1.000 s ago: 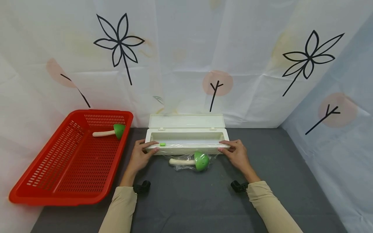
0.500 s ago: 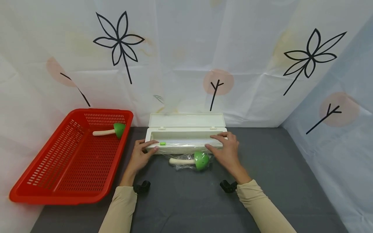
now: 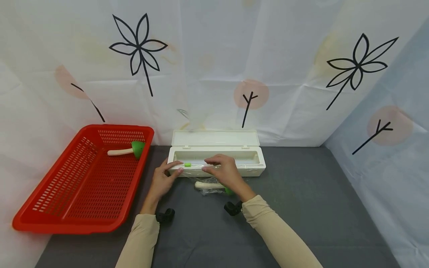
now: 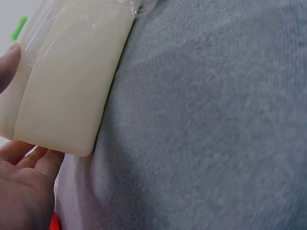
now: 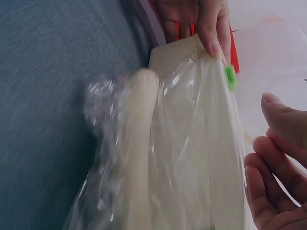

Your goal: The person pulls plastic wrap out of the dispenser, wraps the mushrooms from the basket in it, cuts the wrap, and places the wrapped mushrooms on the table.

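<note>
A white cling film dispenser (image 3: 249, 172) stands on the table with its lid (image 3: 214, 138) raised. My left hand (image 3: 162, 182) grips its left end, thumb on the front edge and fingers around the end, beside a green slide cutter (image 3: 187, 164). Over the dispenser's middle hovers my right hand (image 3: 225, 173), its fingers loosely bent and holding nothing in the right wrist view. Clear cling film (image 5: 184, 139) hangs down the dispenser's front and wraps a toy mushroom with a pale stem (image 3: 205, 185). My right hand hides most of its green cap (image 3: 228, 190).
To the left stands a red plastic basket (image 3: 129, 203) with another green-capped toy mushroom (image 3: 136, 149) inside. A grey cloth (image 3: 301, 208) covers the table. A white patterned curtain (image 3: 214, 67) hangs right behind the dispenser.
My right hand has let go of the dispenser's right end and moved left along it to the middle, passing over the mushroom's cap. The left hand has stayed at its end.
</note>
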The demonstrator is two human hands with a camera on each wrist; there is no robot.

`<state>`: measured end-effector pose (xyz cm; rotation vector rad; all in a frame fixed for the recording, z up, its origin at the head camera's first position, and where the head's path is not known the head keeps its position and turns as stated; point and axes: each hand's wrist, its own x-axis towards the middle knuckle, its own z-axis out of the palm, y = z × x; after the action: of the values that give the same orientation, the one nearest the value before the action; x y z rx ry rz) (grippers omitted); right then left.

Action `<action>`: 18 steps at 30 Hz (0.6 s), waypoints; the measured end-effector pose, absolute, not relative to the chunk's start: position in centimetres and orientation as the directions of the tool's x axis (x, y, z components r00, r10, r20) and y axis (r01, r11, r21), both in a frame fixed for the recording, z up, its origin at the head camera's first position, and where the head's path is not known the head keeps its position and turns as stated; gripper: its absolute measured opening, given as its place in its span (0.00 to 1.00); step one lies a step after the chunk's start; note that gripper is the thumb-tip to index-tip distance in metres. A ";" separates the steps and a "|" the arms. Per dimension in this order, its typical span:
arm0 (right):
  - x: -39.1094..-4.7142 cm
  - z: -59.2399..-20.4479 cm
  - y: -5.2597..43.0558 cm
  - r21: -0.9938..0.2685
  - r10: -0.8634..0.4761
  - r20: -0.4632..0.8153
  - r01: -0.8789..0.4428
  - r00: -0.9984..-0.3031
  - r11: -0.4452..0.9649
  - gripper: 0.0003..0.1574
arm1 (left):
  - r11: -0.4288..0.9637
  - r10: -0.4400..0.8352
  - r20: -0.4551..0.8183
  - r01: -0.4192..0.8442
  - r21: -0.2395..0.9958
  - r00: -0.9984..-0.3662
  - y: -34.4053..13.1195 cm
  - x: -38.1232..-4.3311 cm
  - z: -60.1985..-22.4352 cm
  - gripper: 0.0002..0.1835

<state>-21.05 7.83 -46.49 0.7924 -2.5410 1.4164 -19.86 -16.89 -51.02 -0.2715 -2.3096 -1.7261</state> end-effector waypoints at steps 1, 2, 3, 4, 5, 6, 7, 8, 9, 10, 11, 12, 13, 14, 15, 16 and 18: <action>-21.2 -46.4 7.4 -0.759 -0.391 0.340 -0.495 -0.855 0.423 0.20 | 0.271 0.003 0.304 0.293 0.917 -0.953 -16.7 -19.6 -50.5 0.15; -21.4 -46.4 7.0 -0.763 -0.398 0.322 -0.484 -0.859 0.428 0.21 | 0.260 0.004 0.301 0.291 0.921 -0.954 -16.6 -19.3 -50.1 0.15; -21.6 -46.4 6.7 -0.763 -0.404 0.314 -0.481 -0.859 0.431 0.21 | 0.247 0.005 0.293 0.285 0.926 -0.956 -16.5 -19.1 -49.5 0.14; -21.8 -46.3 6.3 -0.764 -0.410 0.306 -0.479 -0.859 0.433 0.21 | 0.240 0.008 0.294 0.287 0.927 -0.956 -16.4 -18.9 -49.2 0.14; -22.0 -46.3 5.9 -0.765 -0.416 0.295 -0.474 -0.860 0.436 0.21 | 0.242 0.010 0.295 0.289 0.926 -0.955 -16.4 -18.8 -49.0 0.14; -22.2 -46.3 5.6 -0.762 -0.423 0.289 -0.474 -0.859 0.441 0.21 | 0.243 0.011 0.298 0.291 0.925 -0.955 -16.3 -18.8 -48.9 0.14; -22.3 -46.3 5.3 -0.759 -0.428 0.282 -0.473 -0.858 0.447 0.20 | 0.246 0.012 0.302 0.296 0.923 -0.953 -16.3 -18.7 -48.9 0.13; -22.5 -46.3 5.0 -0.757 -0.431 0.273 -0.469 -0.860 0.455 0.20 | 0.250 0.016 0.310 0.304 0.919 -0.950 -16.3 -18.7 -48.9 0.13; -22.6 -46.4 4.7 -0.756 -0.432 0.265 -0.464 -0.862 0.462 0.19 | 0.257 0.016 0.315 0.308 0.916 -0.949 -16.3 -18.7 -48.9 0.13; -22.7 -46.4 4.4 -0.758 -0.430 0.253 -0.454 -0.867 0.469 0.19 | 0.259 0.018 0.321 0.314 0.913 -0.947 -16.3 -18.8 -49.1 0.13; -22.8 -46.4 4.2 -0.758 -0.428 0.242 -0.446 -0.871 0.477 0.18 | 0.255 0.019 0.322 0.316 0.914 -0.946 -16.4 -18.8 -49.1 0.13; -22.9 -46.5 4.0 -0.759 -0.427 0.234 -0.438 -0.874 0.482 0.18 | 0.252 0.020 0.324 0.318 0.914 -0.946 -16.4 -18.8 -49.2 0.13; -23.0 -46.5 3.8 -0.762 -0.426 0.223 -0.429 -0.877 0.485 0.17 | 0.246 0.020 0.324 0.318 0.915 -0.946 -16.5 -18.9 -49.5 0.13; -23.1 -46.6 3.6 -0.763 -0.427 0.216 -0.425 -0.878 0.487 0.17 | 0.240 0.018 0.323 0.318 0.917 -0.946 -16.5 -19.1 -49.9 0.13; -23.1 -46.6 3.4 -0.766 -0.428 0.210 -0.420 -0.879 0.486 0.17 | 0.235 0.015 0.320 0.315 0.919 -0.947 -16.6 -19.3 -50.3 0.14; -23.2 -46.6 3.2 -0.768 -0.430 0.204 -0.416 -0.879 0.487 0.17 | 0.229 0.014 0.322 0.316 0.921 -0.947 -16.7 -19.5 -50.8 0.14; -23.3 -46.6 2.8 -0.768 -0.432 0.194 -0.410 -0.881 0.492 0.16 | 0.228 0.005 0.322 0.315 0.921 -0.947 -17.0 -19.9 -51.7 0.14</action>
<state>-23.27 2.83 -46.62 0.7722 -2.7348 1.3961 -19.88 -16.96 -51.71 -0.3005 -2.2519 -1.7831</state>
